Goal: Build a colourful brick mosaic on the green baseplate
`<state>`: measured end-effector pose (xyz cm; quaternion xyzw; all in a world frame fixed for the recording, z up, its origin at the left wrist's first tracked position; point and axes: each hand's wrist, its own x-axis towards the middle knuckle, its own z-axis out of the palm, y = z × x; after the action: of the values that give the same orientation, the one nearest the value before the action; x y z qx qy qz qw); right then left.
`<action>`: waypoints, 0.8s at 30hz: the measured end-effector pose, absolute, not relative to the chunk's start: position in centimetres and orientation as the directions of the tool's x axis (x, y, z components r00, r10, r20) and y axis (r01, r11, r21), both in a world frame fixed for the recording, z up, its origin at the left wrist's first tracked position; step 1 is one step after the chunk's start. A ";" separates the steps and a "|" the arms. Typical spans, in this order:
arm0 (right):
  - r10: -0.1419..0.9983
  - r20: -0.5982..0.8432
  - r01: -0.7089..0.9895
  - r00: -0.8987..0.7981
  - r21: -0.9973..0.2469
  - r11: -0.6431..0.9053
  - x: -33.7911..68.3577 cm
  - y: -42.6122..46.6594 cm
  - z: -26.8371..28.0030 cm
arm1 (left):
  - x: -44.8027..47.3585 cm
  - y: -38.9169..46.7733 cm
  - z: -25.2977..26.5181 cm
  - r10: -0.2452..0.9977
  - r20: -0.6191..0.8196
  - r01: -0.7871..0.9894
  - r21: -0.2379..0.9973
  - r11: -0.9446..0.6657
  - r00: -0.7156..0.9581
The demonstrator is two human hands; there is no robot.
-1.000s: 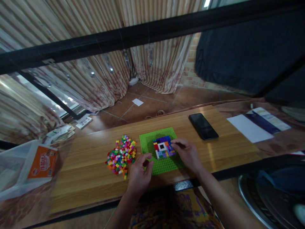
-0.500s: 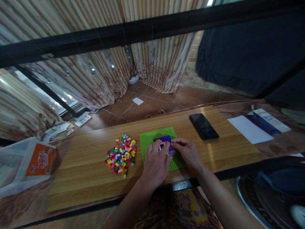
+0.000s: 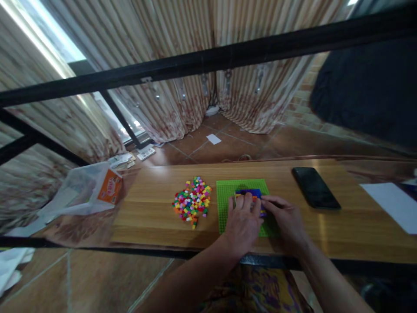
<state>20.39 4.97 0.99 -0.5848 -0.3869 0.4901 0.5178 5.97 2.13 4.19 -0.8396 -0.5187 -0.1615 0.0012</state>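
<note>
A green studded baseplate lies on the wooden board, with a low build of mostly blue building bricks on it. A few orange and purple pieces show in the build, which is partly covered by my fingers. My left hand curls over its left and near side, fingers bent down onto the bricks. From the right, my right hand pinches at the build's right edge with thumb and index finger. Any small piece between those fingertips is hidden. Left of the baseplate is a loose pile of colourful small bricks.
A black phone lies right of the baseplate, with white paper beyond it. A clear plastic bin with an orange label stands off the board's left end. A dark metal bar crosses in front of the curtains.
The view has turned left, so everything appears further right. My left fingers have shifted to cover more of the build; a white piece seen near them earlier is now out of sight.
</note>
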 end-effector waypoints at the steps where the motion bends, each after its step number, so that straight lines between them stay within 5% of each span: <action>1: 0.960 -0.167 -0.033 0.226 -0.986 -0.164 20.5 4.9 0.8 | 5.6 1.7 4.2 0.880 0.276 0.874 0.192 -0.446 0.388; 6: 0.934 -0.070 0.061 0.350 -0.993 -0.098 20.7 3.7 0.7 | 1.4 -1.4 3.2 0.916 0.308 0.860 0.358 -0.364 0.259; 10: 0.921 0.101 0.294 0.377 -0.956 -0.015 19.5 2.3 2.6 | -4.4 -2.5 1.5 0.942 0.337 0.884 0.443 -0.151 -0.007; 14: 0.952 0.301 0.443 0.050 -0.861 0.249 15.6 1.2 4.2 | -9.0 -1.8 0.7 0.916 0.384 0.899 0.433 -0.066 -0.118; 17: 0.919 0.319 0.447 -0.232 -0.804 0.392 11.2 1.3 4.2 | -10.6 -1.0 0.5 0.912 0.393 0.909 0.413 -0.059 -0.119; 24: 0.867 0.250 0.624 -0.430 -0.612 0.486 3.2 5.7 1.8 | -11.5 0.5 -0.8 0.906 0.417 0.904 0.413 -0.114 -0.076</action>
<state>3.18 5.71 1.84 -0.4566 -0.8165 0.2204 0.2763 -11.50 0.47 -0.81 -0.6798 -0.6654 -0.3083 -0.0020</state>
